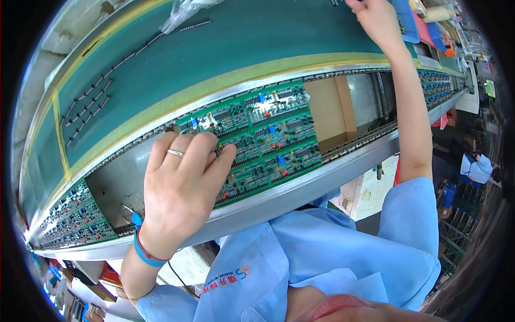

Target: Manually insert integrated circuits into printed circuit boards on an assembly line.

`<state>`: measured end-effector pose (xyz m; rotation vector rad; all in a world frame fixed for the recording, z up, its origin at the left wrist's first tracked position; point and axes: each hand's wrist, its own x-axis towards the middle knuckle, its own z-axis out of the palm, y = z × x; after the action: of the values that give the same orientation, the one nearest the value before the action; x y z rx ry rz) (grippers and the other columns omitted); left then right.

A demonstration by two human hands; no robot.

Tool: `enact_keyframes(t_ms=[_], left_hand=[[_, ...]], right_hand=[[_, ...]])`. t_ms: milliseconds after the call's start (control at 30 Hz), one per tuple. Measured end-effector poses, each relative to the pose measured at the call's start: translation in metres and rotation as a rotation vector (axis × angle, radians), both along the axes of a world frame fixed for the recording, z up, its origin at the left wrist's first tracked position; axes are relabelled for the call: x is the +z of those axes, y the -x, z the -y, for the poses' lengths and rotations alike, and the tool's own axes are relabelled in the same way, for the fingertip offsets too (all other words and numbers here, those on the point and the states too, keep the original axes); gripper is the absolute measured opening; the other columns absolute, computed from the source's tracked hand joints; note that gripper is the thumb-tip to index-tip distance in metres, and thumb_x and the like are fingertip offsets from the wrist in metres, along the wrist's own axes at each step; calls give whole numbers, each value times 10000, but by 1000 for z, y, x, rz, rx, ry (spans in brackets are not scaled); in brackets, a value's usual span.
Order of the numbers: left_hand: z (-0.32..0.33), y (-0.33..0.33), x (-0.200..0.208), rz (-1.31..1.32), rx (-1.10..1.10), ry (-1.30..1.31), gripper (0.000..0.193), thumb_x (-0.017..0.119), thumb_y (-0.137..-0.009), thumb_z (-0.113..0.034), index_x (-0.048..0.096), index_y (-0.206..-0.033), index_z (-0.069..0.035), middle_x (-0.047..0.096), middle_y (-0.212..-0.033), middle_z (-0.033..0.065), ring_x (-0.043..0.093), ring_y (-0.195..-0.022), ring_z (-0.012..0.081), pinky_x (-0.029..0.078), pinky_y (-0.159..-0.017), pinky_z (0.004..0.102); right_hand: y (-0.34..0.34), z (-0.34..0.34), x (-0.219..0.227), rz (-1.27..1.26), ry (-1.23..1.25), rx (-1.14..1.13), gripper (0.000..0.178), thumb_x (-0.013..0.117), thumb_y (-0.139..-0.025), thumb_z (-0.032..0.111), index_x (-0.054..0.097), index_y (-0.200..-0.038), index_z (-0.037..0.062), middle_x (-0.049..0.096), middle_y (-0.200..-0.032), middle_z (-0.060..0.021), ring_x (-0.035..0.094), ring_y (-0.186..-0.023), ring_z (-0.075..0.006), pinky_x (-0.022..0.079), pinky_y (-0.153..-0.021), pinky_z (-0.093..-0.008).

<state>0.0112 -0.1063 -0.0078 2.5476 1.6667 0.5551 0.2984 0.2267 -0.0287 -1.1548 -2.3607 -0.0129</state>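
A green circuit board panel point(284, 145), set with small blue, red and black parts, lies in the metal conveyor rails in front of me. My left hand point(182, 177) is over its left part, back upward, fingers curled and pressed together. Whatever those fingertips hold is hidden beneath the hand. My right hand point(373, 20) reaches across to the far side of the green mat point(279, 32), its fingers pinched at the upper edge of the picture. What it grips, if anything, cannot be made out. A short black strip of parts point(335, 2) lies beside those fingers.
Black part strips point(110, 72) lie on the mat at far left, near a clear plastic bag point(185, 12). Another board point(75, 214) sits down the rails to the left. Blue bins point(407, 21) stand at far right. Beyond the conveyor's right end is another person point(476, 166).
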Motion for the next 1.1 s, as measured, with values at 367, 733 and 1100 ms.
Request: enact_keyframes(t_ms=[367, 733, 1100], left_hand=[[-28, 14, 12, 163, 158, -86, 418, 665, -634, 42, 762, -1028, -60, 616, -918, 56, 597, -810, 231, 466, -789, 383], [-69, 10, -2, 503, 112, -166, 351, 777, -796, 97, 744, -1132, 4, 732, -1012, 102, 702, -876, 197, 555, -781, 293], [-56, 26, -9, 347, 251, -223, 235, 800, -805, 59, 770, -1029, -9, 749, -939, 66, 698, -835, 148, 547, -776, 263]], right_hand=[[31, -3, -1, -25, 382, -46, 158, 746, -890, 93, 696, -998, -12, 719, -842, -100, 686, -760, -191, 555, -701, -339], [129, 107, 32, -414, 1748, 512, 304, 693, -988, 85, 633, -1257, -43, 743, -1026, -105, 736, -823, -141, 623, -708, -235], [140, 132, 58, -401, 1590, 405, 304, 705, -979, 72, 646, -1245, -64, 734, -1044, -122, 727, -843, -150, 615, -740, -244]])
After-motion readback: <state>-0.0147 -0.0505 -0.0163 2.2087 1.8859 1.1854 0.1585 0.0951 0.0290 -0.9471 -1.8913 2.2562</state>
